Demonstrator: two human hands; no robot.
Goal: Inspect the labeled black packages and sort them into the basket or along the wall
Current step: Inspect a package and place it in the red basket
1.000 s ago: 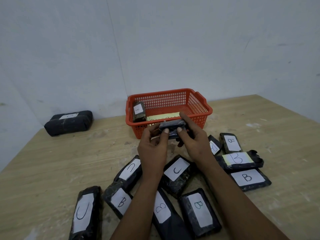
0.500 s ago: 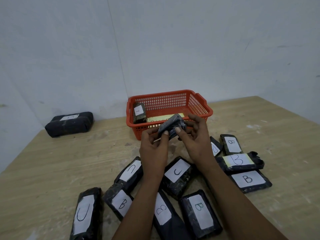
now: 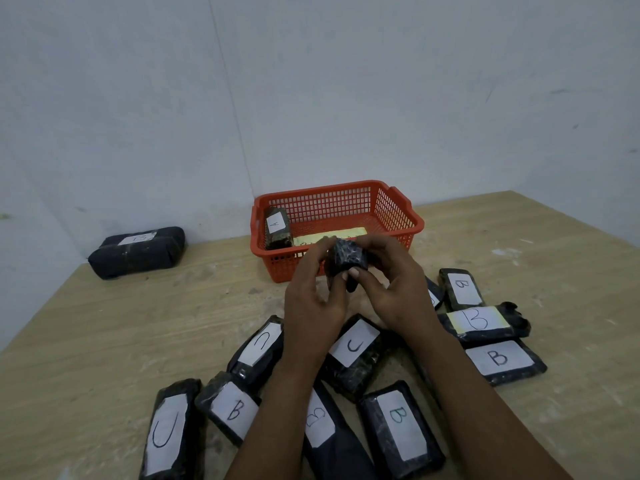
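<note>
I see both hands raised over the wooden surface (image 3: 104,341), just in front of the red mesh basket (image 3: 398,216). The left hand (image 3: 313,299) and right hand (image 3: 391,285) share one black package (image 3: 346,259) between them; each grip is curled around it, fingertips pinching its near edge and thumbs on its lower side. The package is held off the surface, tilted end-on toward me, and I cannot read any label on it from here.

Inside the basket, a package marked A (image 3: 277,226) leans against the left wall, with a yellow-labeled piece (image 3: 332,235) lying flat on the floor beside it. A larger black bundle (image 3: 138,252) sits against the wall at far left, well apart from the rest.

Below my arms the unsorted pile is spread out: packages marked C (image 3: 169,434) (image 3: 261,344) (image 3: 353,348) toward the left and middle, and packages marked B (image 3: 232,408) (image 3: 401,424) (image 3: 498,358) (image 3: 462,289) near the front and along the right. One B package with a yellow-edged label (image 3: 479,318) lies across the right group.
</note>
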